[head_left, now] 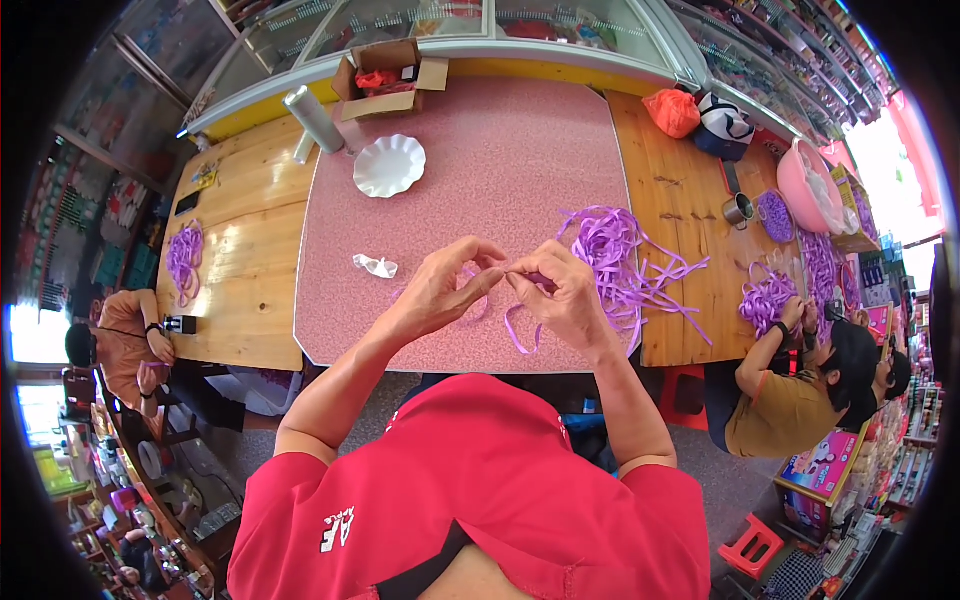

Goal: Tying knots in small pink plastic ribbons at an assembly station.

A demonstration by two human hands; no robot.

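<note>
Speckled pink worktop, tangled purple ribbon heap remaining
Left hand, right hand: fingers pinching thin purple strand, seemingly unfinished.

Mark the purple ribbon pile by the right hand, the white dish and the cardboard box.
Ribbon pile [608, 243]: head view, middle of the heap.
White dish [389, 167]: head view, bare inside.
Cardboard box [381, 105]: head view, front wall.

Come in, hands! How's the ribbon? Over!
Left hand, right hand pinching purple ribbon, close together. Ribbon pile beside right hand. White dish out of the way.
</note>
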